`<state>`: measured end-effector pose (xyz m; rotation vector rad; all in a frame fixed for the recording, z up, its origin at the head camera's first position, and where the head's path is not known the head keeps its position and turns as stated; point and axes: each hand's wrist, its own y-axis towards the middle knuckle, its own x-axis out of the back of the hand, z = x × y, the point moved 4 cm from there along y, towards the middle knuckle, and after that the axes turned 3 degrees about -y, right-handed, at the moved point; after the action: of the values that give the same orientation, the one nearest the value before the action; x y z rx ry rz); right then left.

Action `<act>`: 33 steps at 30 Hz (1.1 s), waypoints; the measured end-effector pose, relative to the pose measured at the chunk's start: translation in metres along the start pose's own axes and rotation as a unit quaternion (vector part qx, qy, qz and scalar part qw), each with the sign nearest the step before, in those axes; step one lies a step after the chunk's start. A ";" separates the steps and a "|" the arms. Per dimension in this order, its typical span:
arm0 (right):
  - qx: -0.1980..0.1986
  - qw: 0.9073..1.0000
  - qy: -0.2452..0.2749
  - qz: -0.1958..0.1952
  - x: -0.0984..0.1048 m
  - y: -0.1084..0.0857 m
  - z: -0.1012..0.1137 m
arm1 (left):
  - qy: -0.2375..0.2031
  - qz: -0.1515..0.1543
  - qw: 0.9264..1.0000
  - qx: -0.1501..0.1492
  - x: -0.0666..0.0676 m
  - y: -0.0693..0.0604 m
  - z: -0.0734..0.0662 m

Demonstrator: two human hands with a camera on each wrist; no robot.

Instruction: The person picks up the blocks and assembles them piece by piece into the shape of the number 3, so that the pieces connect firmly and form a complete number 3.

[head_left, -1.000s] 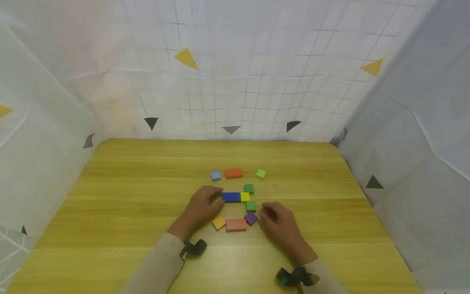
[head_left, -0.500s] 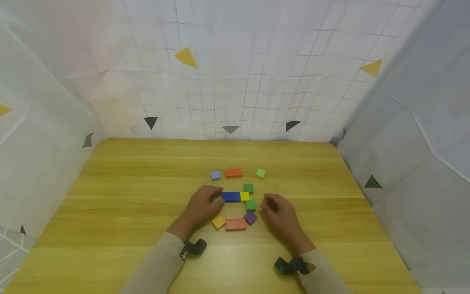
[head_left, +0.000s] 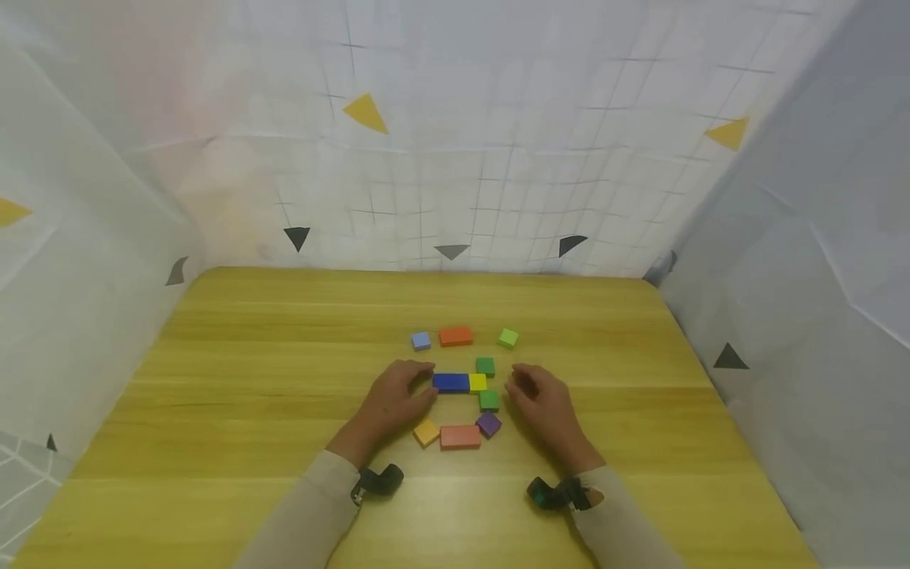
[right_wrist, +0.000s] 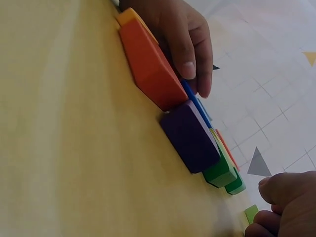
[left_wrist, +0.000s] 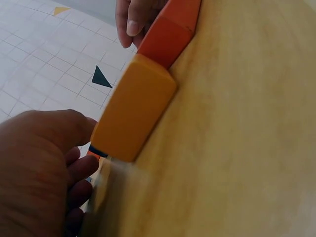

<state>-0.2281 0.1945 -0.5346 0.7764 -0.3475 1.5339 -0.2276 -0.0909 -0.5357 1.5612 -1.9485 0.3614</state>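
Note:
My left hand [head_left: 392,400] pinches the left end of a long blue block [head_left: 451,383] between thumb and index finger. Against that block's right end lies a yellow block [head_left: 478,383]. One green block [head_left: 486,367] sits behind the yellow one, and another green block [head_left: 489,401] in front of it. Right of these, my right hand [head_left: 546,407] hovers with loosely bent fingers, apart from the blocks and holding nothing visible. Nearer the person are an orange-yellow block [head_left: 426,432], a salmon-red long block [head_left: 460,437] and a turned purple block [head_left: 488,424].
Farther back lie a light blue block [head_left: 421,341], an orange-red long block [head_left: 456,337] and a lime green block [head_left: 508,338]. White patterned sheets [head_left: 398,182] wall in the wooden table [head_left: 270,332] at the back and both sides.
My right hand has moved away from the person, from beside the purple block to beside the green blocks. My left hand and the blocks have stayed put.

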 end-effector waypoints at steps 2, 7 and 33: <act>0.000 1.000 0.002 -0.002 0.000 0.004 -0.001 | 0.000 0.002 1.000 0.003 0.001 0.000 -0.002; 0.000 1.000 0.007 -0.006 0.000 0.006 -0.001 | 0.009 0.005 1.000 0.007 0.002 0.001 -0.004; -0.006 1.000 0.001 -0.020 -0.003 0.032 -0.010 | 0.003 -0.002 1.000 -0.003 0.000 0.001 -0.002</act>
<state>-0.2616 0.1943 -0.5358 0.7688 -0.3381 1.4944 -0.2279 -0.0900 -0.5342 1.5577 -1.9396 0.3581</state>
